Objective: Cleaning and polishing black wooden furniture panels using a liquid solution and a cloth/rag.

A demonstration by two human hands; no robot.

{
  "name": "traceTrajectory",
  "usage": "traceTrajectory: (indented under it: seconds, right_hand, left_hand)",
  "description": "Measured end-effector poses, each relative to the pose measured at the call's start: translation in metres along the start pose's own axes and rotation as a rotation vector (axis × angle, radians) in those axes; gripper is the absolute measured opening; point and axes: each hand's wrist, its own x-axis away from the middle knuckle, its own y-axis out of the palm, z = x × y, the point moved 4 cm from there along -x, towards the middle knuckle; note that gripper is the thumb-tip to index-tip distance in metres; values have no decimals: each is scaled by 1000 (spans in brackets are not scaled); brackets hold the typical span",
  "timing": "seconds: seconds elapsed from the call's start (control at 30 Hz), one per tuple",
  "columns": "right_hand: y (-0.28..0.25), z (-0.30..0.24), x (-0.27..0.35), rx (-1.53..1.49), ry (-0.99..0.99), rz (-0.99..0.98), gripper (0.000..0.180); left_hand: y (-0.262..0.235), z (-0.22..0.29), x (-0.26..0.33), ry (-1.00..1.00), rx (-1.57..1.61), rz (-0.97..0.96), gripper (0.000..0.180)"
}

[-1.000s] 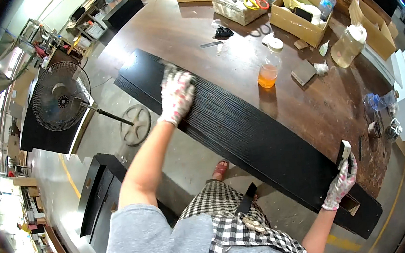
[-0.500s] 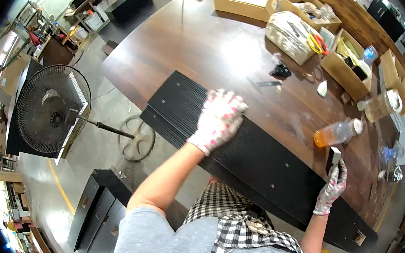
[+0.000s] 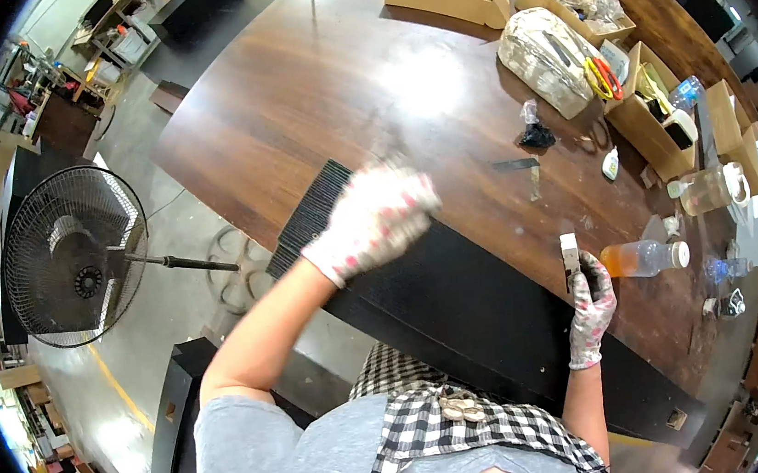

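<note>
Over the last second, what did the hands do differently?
The left hand slid along the black ribbed panel away from its far end, toward the right hand, and is blurred with motion. The right hand kept gripping its small block at the panel's edge.

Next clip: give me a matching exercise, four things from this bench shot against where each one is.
Things:
1. left hand
2. right hand
3. orange-liquid bottle
4. pedestal fan

Places or states:
a. lying on its side on the wooden table
b. on the floor left of the table
c. gloved, blurred, over the ribbed black panel
d. gloved, holding a small pale block upright

Pairs: 1-c, 2-d, 3-a, 4-b
</note>
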Motion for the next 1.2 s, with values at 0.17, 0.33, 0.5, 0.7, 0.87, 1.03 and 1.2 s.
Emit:
traceTrajectory:
  seconds: [0.17,0.33,0.5,0.7,0.87,1.03,1.2]
  right_hand:
    - [5,-5,-1,0,-52,-49,37]
    - [25,-21,-11,166,-192,-241,37]
    - [76,-63,-20,464,-424,-457,36]
    - [137,-65,-34,452,-501,-619,39]
    - [220,-77,-53,459,-681,-709,39]
    - [300,-94,-87,477,-761,-789,37]
    - [346,-112,-110,435,-780,-1083,34]
  left_hand:
    - [-17,-67,13,-522,-134,-159,20]
    - [-46,-88,25,-587,-248,58,26]
    - [-32,17,13,-319,48,156,20]
    - [11,76,48,-385,412,29,16]
    - [12,71,53,-469,544,10,15]
    - [18,72,50,-453,633,89,17]
    - [20,70,60,-456,691,136,22]
